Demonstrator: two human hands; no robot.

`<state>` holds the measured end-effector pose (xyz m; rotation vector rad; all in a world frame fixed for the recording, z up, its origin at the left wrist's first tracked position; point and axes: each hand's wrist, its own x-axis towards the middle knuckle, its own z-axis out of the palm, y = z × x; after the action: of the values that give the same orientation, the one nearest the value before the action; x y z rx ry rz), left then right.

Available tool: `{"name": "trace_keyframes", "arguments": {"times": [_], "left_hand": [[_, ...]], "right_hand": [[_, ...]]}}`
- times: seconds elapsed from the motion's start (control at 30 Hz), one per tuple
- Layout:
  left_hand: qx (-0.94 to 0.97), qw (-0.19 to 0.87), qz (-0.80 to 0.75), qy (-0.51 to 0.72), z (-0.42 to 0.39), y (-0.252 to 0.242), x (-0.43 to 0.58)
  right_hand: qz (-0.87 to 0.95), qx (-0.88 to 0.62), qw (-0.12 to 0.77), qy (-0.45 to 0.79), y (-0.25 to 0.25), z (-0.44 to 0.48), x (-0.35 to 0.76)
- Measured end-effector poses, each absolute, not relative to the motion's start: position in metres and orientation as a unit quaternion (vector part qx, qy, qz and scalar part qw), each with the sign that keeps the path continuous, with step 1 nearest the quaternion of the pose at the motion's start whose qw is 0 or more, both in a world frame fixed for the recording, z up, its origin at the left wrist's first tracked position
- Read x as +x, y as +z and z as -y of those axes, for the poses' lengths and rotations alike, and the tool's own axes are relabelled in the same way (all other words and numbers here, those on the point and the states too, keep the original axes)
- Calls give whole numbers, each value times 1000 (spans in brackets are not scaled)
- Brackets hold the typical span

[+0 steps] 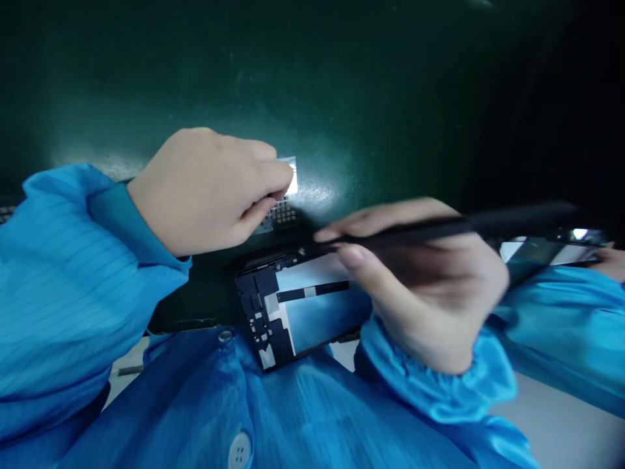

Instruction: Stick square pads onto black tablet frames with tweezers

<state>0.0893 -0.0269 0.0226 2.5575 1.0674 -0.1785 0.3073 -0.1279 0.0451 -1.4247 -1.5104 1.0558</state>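
Phone [325, 326] lies at the near edge of the bench [342, 117], long axis roughly along it, beneath the nearer right hand [430, 293], pinching a black tool [442, 230]; the left hand [205, 189] curls over a sheet [287, 212], grip unclear.

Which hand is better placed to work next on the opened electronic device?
Probably the right hand: it holds a black tool near the electronic device, while the left hand is at the gridded sheet.

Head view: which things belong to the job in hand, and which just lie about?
Likely job things:
opened device
dark tool, blurred, in the right hand
patterned sheet at the left hand

Apparently aside:
patterned piece, left edge, mostly hidden
shiny item near another person's hand
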Motion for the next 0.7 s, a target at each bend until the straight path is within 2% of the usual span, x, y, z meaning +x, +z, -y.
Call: {"name": "trace_keyframes", "arguments": {"times": [0.1,0.2,0.53,0.7], "left_hand": [[908,169,-376,-73,25,20,89],[912,164,-372,-62,24,18,87],[907,186,-375,-50,25,24,87],[898,201,-387,-58,25,25,88]], "right_hand": [[495,-611,505,356,35,166,292],[489,-621,534,300,15,189,279],[539,-625,505,253,1,190,274],[618,-611,416,268,23,189,285]]}}
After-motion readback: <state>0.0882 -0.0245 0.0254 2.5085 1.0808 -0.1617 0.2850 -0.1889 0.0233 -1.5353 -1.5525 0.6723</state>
